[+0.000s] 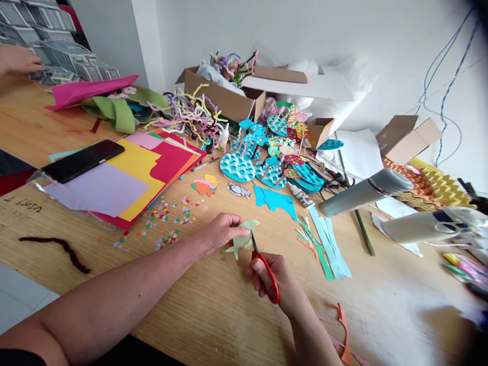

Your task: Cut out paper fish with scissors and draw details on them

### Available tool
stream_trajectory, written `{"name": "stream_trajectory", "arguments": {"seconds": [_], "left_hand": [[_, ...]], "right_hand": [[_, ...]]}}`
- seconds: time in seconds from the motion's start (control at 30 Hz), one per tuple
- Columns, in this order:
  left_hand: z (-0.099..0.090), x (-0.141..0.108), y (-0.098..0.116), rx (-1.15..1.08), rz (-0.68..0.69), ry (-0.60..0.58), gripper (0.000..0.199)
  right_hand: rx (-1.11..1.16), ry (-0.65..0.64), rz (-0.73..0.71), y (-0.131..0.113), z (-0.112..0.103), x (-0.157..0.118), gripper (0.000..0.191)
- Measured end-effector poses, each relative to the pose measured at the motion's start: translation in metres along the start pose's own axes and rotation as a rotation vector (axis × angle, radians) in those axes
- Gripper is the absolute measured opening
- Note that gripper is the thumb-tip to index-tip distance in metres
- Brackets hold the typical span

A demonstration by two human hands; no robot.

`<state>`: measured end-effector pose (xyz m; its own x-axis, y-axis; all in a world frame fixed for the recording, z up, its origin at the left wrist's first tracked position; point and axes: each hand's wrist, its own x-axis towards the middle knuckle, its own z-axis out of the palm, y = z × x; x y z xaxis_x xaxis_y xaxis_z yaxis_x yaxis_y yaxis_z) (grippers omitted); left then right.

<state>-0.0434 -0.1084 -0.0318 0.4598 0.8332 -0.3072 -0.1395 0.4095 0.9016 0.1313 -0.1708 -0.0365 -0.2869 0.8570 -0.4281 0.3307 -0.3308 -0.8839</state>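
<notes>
Pinched between the thumb and fingers of my left hand point(225, 231) is a piece of pale green paper point(241, 244). My right hand point(271, 277) is closed around the handles of red scissors point(273, 284), and their blades meet the paper just right of my left fingertips. Beyond my hands on the table lie a blue paper piece point(275, 201), a small drawn figure point(239, 190) and orange and yellow fish-shaped cutouts point(205, 186). Small coloured paper dots point(168, 221) are scattered to the left of my left hand.
Coloured sheets point(99, 190) and a black phone point(84, 160) lie at left. Blue wave-patterned crafts point(237, 166) stand at centre back. Two bottles point(358, 195) point(427, 226) lean at right, near paper strips point(330, 244). Another person's hand point(21, 60) shows at upper left.
</notes>
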Motion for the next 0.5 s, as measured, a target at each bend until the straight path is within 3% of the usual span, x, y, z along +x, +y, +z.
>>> {"name": "stream_trajectory", "arguments": {"seconds": [0.5], "left_hand": [[-0.0007,0.0015,-0.0031,0.020,0.001,0.004,0.022]], "right_hand": [[0.046,-0.036,-0.025,0.0006,0.0002,-0.0002,0.060]]}}
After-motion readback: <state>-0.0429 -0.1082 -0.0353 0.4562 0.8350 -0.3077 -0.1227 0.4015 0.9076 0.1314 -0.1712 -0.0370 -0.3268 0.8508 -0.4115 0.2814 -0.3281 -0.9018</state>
